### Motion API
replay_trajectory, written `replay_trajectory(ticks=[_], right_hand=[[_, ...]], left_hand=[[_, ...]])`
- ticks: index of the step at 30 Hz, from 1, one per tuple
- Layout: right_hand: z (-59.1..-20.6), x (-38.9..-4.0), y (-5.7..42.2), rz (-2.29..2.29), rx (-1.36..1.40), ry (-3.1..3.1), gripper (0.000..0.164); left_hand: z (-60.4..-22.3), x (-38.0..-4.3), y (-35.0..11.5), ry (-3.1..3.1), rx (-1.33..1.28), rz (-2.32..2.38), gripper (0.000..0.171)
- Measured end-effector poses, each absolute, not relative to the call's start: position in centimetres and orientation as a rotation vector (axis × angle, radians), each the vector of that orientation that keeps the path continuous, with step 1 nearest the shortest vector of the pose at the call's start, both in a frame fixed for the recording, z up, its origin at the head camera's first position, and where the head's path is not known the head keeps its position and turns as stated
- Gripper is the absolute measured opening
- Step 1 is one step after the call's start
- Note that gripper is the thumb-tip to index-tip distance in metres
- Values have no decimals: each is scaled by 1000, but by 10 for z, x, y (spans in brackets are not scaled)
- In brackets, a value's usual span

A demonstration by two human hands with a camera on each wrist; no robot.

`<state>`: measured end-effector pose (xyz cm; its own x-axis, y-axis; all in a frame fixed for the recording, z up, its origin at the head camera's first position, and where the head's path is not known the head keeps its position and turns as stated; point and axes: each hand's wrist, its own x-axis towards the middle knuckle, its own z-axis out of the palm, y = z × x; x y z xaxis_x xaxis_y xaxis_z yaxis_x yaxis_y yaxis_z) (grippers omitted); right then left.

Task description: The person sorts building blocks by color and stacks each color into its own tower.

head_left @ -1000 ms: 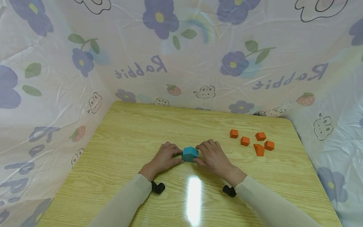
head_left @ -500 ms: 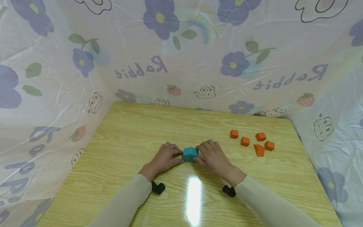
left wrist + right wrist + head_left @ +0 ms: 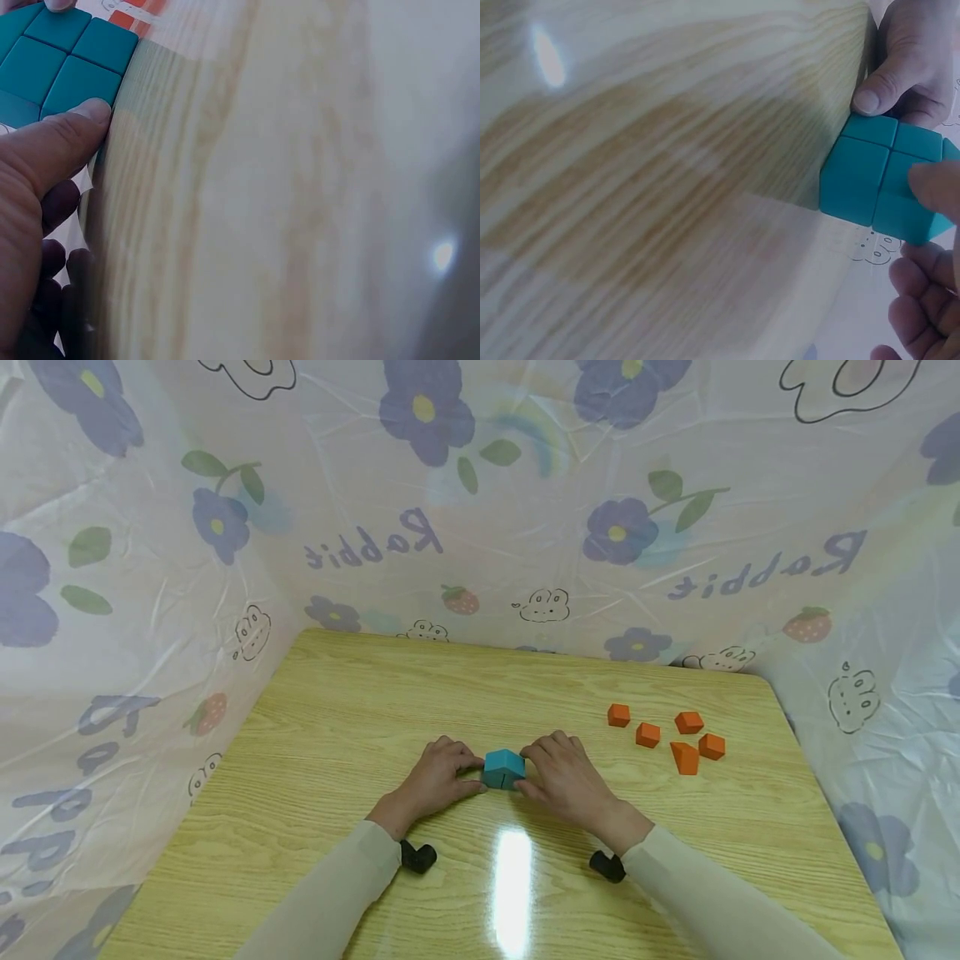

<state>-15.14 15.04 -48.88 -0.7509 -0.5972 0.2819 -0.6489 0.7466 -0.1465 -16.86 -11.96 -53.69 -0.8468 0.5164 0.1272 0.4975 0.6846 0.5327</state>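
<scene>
teal blocks [image 3: 504,768], fitted together into one peaked clump with seams across the faces, sit on the bench [image 3: 375,693] between the person's two hands. the left hand [image 3: 440,777] has its grip pinching the left side of the clump, thumb pressed to the near face and a finger at the side farther back. the right hand [image 3: 566,779] pinches the right side, thumb on the near face, fingers bent round toward the back. a thin dark gap runs down the near face, between the two thumbs. well apart from the clump, to the right and farther back, lie five orange pieces, among them a wedge [image 3: 685,758] that is closest to the person. one black fitting [image 3: 417,857] juts out by the left wrist, with its match by the right, next to the cuffs of pale sleeves [image 3: 337,885]. a bright streak of light shines on the wood in front, and cloth [image 3: 525,510] printed with purple flowers and strawberries hangs behind and along both sides.
</scene>
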Motion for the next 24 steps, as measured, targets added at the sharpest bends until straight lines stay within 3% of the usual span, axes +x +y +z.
replay_trajectory(ticks=[8,16,24], right_hand=[[-490,-152,150,330,1005,-2723,41],[-489,-152,149,364,998,-2721,46],[-487,-152,148,402,1017,-2693,37]], left_hand=[[-537,-169,-120,2846,845,884,38],[-537,-169,-120,2847,844,889,37],[-537,-169,-119,2844,833,901,36]])
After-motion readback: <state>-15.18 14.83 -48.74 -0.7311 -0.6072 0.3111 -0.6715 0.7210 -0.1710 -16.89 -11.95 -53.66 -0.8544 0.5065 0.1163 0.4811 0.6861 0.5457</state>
